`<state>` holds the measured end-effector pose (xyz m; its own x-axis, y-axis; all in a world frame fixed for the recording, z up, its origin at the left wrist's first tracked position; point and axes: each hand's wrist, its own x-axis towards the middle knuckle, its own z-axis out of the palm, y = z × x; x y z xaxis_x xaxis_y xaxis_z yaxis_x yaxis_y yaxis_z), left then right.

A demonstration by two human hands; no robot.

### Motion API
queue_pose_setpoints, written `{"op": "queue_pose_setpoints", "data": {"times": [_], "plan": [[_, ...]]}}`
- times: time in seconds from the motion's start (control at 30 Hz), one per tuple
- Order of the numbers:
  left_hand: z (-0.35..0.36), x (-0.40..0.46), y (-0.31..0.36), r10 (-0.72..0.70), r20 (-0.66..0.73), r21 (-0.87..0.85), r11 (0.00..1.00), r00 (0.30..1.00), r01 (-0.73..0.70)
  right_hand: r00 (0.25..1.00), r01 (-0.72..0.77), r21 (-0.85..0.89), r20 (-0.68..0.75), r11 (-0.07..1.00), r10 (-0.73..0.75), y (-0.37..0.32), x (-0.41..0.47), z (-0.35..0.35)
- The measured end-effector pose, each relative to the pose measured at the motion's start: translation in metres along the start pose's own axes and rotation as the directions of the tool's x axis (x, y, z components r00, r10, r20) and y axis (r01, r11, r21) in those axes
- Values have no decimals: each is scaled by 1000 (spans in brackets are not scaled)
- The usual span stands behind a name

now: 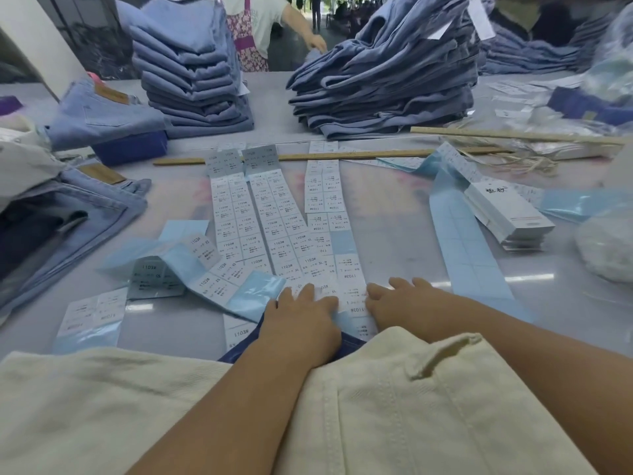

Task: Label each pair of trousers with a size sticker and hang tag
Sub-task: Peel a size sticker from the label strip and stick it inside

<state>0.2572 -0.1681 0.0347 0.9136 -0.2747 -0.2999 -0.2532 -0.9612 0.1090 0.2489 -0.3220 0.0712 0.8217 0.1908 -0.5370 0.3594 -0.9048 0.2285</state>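
2 hands rest on the sticker strips laid along the worktop. Left hand lies flat, fingers relaxed, on the strip ends; right hand lies flat beside it, fingers spread, holding nothing. Cream trousers lie under both forearms. Hang tags sit stacked to the right; 2 piles of folded blue trousers stand beyond.

Both hands on sticker strips

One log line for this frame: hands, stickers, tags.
left hand on sticker strips | right hand at strip edge | hang tags untouched
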Motion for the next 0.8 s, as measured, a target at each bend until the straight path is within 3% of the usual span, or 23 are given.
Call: {"op": "queue_pose_setpoints", "data": {"times": [0.3, 0.47, 0.67, 0.8], "plan": [[-6, -3, 4, -128, -35, 70, 989, 991, 130, 998, 50, 48, -28, 998, -49, 3, 13, 9], [-5, -2, 3, -165, -64, 148, 974, 984, 172, 999, -43, 75, -7, 996, 43, 7, 8, 5], [-2, 4, 6, 39, -149, 20, 999, 988, -37, 991, -41, 231, -113, 972, 69, 6, 3, -2], [1, 8, 4, 32, -120, -33, 999, 992, -36, 983, -16, 337, -169, 941, 77, 9, 7, 0]]}}
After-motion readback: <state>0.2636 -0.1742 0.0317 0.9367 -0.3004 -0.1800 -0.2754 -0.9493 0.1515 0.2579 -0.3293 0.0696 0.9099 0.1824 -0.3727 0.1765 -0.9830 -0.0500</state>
